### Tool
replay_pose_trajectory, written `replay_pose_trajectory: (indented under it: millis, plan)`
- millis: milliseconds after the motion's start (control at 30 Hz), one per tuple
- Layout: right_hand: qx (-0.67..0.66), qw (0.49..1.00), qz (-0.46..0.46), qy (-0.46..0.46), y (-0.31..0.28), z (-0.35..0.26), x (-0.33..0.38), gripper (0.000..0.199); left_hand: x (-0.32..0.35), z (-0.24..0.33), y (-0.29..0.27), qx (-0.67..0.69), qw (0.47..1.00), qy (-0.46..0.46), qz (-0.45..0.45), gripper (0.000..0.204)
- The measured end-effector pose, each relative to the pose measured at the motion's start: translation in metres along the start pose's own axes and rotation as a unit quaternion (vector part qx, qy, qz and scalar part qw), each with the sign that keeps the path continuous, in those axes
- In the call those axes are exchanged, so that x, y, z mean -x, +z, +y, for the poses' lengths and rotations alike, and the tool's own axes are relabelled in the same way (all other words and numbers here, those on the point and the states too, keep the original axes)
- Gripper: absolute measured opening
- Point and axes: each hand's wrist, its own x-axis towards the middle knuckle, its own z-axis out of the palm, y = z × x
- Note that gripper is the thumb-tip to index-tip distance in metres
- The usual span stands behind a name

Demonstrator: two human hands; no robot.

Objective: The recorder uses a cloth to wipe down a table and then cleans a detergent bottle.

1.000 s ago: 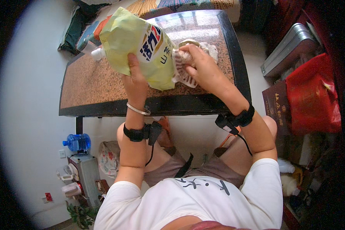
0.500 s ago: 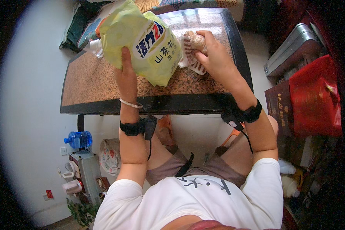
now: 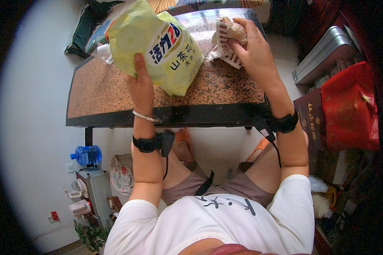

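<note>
My left hand (image 3: 141,80) is closed on a pale yellow-green detergent pouch (image 3: 166,66), its thumb across the front. The pouch is tilted, with its white spout (image 3: 103,53) toward the left. In my right hand (image 3: 257,51) is a crumpled brown-and-white striped cloth (image 3: 227,44), bunched into a rough beige wad under the fingers. It hangs over the far right part of the table, apart from the pouch. The fingertips under both things are partly hidden.
The speckled brown table (image 3: 102,95) has a black edge toward my knees. To the right are a silver case (image 3: 319,55) and a red bag (image 3: 351,106). On the left, a blue water bottle (image 3: 88,155) stands above a grey cabinet.
My right hand has moved to the right and slightly farther away with the striped cloth, widening its gap from the pouch. My left hand and the pouch have barely moved.
</note>
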Motion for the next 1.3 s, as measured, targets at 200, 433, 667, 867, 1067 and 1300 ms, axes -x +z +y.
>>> replay_pose_trajectory:
  millis: [200,433,667,867,1067,1300]
  plan:
    - [-0.022,1.000,0.007,0.016,-0.009,0.006,0.002,0.044,-0.008,-0.005,-0.006,0.005,1.000,-0.011,-0.024,0.046]
    - [0.007,0.999,-0.029,0.021,-0.005,0.009,0.003,0.044,-0.006,-0.003,-0.005,0.053,0.998,-0.038,-0.013,0.041]
    - [0.218,0.970,-0.111,-0.002,0.027,0.040,0.019,0.057,-0.007,-0.011,-0.008,0.037,0.998,-0.049,-0.006,0.041]
    - [0.191,0.963,-0.185,-0.039,0.024,0.030,0.010,0.053,-0.017,-0.021,-0.009,0.040,0.999,-0.029,-0.002,0.042]
    - [0.102,0.948,-0.302,-0.003,0.025,-0.017,0.029,0.054,-0.016,-0.023,-0.012,0.069,0.998,-0.003,-0.004,0.043]
    - [-0.019,0.914,-0.394,-0.098,0.041,-0.067,0.073,0.059,-0.013,-0.013,-0.010,0.046,0.998,-0.035,-0.009,0.044]
